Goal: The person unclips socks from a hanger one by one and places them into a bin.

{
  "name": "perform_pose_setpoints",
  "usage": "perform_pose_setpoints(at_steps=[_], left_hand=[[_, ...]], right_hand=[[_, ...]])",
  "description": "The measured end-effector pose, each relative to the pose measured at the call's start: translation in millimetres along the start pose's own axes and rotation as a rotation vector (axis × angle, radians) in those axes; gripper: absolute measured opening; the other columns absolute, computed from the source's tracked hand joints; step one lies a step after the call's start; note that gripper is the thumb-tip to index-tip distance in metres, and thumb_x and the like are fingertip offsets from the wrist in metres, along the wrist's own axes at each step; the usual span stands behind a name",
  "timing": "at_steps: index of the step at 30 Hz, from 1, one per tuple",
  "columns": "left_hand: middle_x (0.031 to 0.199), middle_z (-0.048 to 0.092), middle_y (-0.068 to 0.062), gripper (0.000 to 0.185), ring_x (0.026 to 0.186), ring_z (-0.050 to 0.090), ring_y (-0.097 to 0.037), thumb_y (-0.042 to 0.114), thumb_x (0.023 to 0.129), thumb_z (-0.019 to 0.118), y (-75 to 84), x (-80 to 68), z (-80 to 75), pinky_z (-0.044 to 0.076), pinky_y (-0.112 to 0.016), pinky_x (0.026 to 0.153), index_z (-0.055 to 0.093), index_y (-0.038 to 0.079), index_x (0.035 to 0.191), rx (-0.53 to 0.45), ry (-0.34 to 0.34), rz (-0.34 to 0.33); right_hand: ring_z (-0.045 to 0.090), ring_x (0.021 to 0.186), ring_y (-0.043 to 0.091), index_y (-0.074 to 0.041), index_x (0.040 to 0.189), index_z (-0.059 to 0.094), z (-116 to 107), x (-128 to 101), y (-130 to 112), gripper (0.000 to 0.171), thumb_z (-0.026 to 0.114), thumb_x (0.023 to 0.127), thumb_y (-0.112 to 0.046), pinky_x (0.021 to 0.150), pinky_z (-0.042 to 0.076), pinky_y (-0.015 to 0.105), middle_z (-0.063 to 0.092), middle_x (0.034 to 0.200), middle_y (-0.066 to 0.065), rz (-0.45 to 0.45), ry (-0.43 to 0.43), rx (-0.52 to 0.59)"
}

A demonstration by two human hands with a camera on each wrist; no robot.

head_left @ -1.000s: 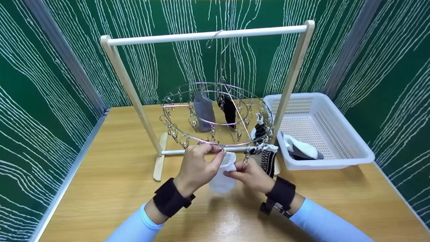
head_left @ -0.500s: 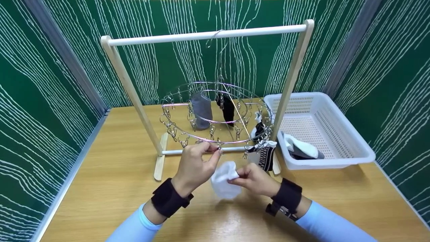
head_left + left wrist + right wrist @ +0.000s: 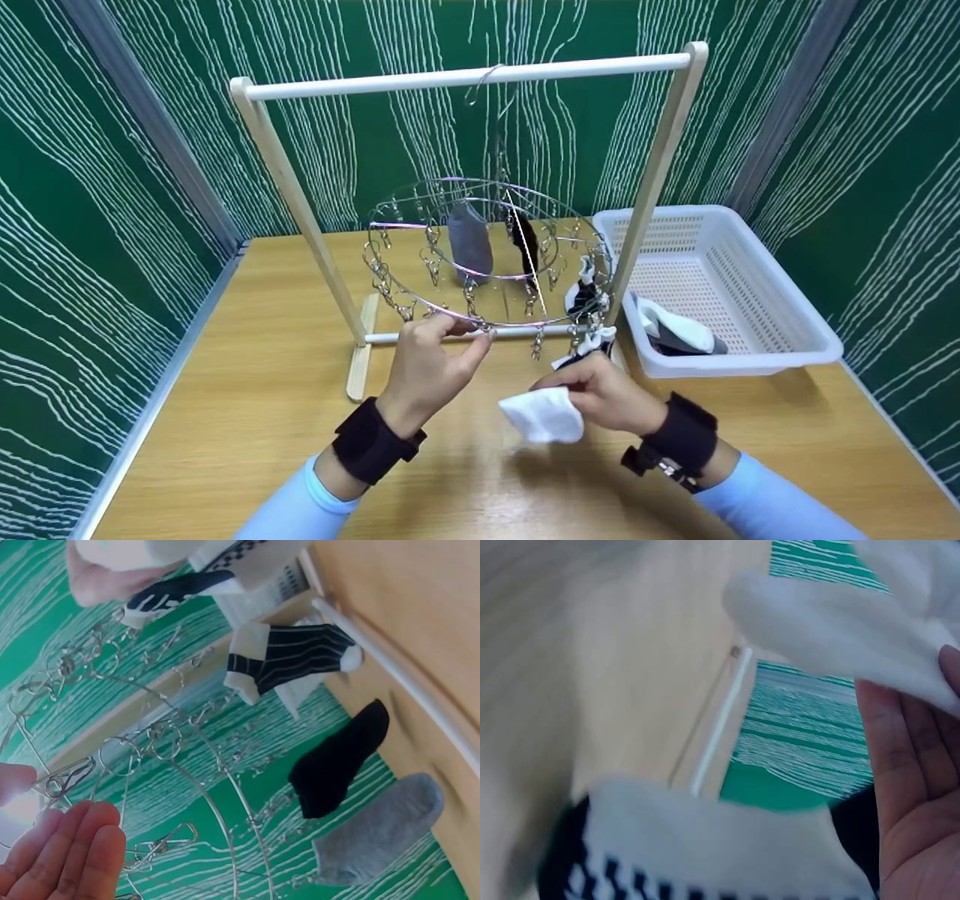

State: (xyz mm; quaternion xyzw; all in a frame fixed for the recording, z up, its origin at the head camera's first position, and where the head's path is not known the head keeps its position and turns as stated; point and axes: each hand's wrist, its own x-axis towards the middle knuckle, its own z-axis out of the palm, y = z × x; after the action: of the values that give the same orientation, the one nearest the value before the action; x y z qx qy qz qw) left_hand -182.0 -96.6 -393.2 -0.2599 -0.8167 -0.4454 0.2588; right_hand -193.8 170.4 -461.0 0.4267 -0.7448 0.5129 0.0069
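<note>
A wooden counter [image 3: 247,390] fills the space, walled in by green panels with white wavy lines. Towards its far edge stands a pale wooden rack [image 3: 465,75], its crossbar high above the surface. At the far right corner sits a white plastic basket [image 3: 750,247], with a couple of socks [image 3: 675,330] lying at its near left side.

From the rack's bar hangs a round wire hanger [image 3: 487,255] ringed with metal clips. A grey sock [image 3: 470,244] and a black sock [image 3: 527,244] dangle from its inner ring, and a black-and-white striped sock [image 3: 585,296] hangs at the right side of the outer ring.

The left hand [image 3: 427,367] is raised to the near edge of the ring, thumb and forefinger pinched on one clip [image 3: 480,327] there; from the left wrist view the other fingers [image 3: 71,855] lie together, loosely straight. The right hand [image 3: 604,394] is just beside it, lower and nearer the counter's front edge, fingers curled round a white sock [image 3: 544,415] that droops from its grip above the counter, below the ring and apart from it.
</note>
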Motion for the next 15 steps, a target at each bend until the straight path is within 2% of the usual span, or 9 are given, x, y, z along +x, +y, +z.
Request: perform_pose_setpoints(at_steps=[6, 10, 15], left_hand=[[0.089, 0.083, -0.012, 0.007, 0.082, 0.080, -0.028, 0.004, 0.089, 0.085, 0.3, 0.2, -1.8, 0.066, -0.041, 0.081, 0.081, 0.000, 0.094, 0.016, 0.007, 0.008], [0.089, 0.083, -0.011, 0.008, 0.083, 0.080, -0.027, 0.004, 0.088, 0.085, 0.3, -0.4, -3.1, 0.066, -0.041, 0.081, 0.081, 0.000, 0.093, 0.028, 0.013, 0.011], [0.089, 0.083, -0.010, 0.008, 0.083, 0.079, -0.025, 0.005, 0.089, 0.086, -0.7, -0.7, -4.6, 0.066, -0.040, 0.081, 0.081, 0.001, 0.093, 0.032, 0.019, 0.002]], right_hand=[[0.080, 0.086, 0.008, 0.012, 0.104, 0.079, -28, -2, -13, 0.019, 0.070, 0.089, 0.019, 0.067, 0.065, 0.024, 0.080, 0.096, 0.028, -0.075, 0.048, 0.000], [0.078, 0.087, 0.002, 0.012, 0.105, 0.078, -48, -4, -23, 0.022, 0.067, 0.089, 0.021, 0.067, 0.065, 0.024, 0.079, 0.097, 0.029, -0.054, 0.044, 0.013], [0.076, 0.083, -0.002, 0.011, 0.105, 0.079, -73, -8, -36, 0.022, 0.067, 0.090, 0.021, 0.067, 0.064, 0.021, 0.079, 0.095, 0.028, -0.018, 0.056, -0.048]])
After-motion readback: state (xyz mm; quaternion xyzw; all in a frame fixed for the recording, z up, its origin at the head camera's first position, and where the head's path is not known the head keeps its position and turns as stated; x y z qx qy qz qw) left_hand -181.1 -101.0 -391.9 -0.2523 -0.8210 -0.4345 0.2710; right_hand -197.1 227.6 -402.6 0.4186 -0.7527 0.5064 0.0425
